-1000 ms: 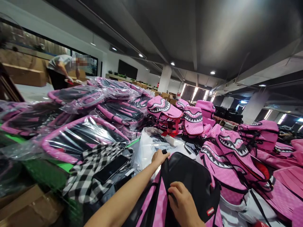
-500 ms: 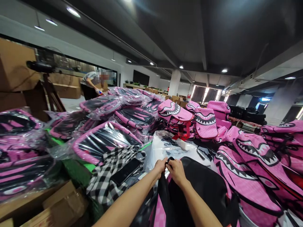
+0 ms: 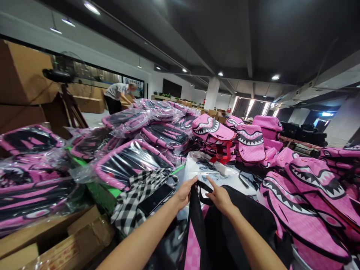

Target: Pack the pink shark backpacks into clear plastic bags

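**Backpack held by its top edge among stacked stock**

Lower centre of the frame: a black-and-pink backpack (image 3: 225, 228) lies on the worktop. The left hand (image 3: 184, 193) pinches its top edge; the right hand (image 3: 222, 197) rests half-open on the carry loop (image 3: 204, 191), its grip unclear. Just left lie a phone (image 3: 156, 198) on checked cloth (image 3: 132, 202); beyond, a clear bag (image 3: 205, 168) and pink shark-mouth packs (image 3: 306, 210). Likely hazards: the loop slipping free, or a dragged strap nudging the phone.
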The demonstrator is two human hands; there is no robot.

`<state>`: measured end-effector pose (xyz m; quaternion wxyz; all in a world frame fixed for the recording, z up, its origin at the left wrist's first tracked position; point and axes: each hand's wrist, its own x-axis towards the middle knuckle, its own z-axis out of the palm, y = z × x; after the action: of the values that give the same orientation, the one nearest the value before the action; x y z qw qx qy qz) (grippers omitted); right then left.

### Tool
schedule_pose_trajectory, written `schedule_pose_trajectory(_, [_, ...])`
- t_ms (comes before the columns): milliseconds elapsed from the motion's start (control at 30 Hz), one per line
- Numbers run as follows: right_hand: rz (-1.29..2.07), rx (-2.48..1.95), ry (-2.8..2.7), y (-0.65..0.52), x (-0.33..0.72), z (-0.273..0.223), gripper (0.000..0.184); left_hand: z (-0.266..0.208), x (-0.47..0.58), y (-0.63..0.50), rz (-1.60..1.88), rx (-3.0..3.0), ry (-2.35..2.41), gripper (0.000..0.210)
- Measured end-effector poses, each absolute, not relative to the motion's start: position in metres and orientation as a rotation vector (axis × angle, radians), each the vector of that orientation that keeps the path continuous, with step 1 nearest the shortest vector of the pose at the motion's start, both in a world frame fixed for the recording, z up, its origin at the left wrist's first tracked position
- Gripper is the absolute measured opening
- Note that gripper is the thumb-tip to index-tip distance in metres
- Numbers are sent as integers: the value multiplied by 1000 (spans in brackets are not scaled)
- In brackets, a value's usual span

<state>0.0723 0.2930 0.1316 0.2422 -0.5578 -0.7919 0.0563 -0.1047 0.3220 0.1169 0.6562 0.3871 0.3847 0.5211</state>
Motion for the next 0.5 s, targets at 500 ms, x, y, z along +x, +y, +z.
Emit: schedule_pose_trajectory(500, [-153, -1595, -1910, 118, 112, 72, 53, 181, -15, 290, 1034, 1462, 560, 54])
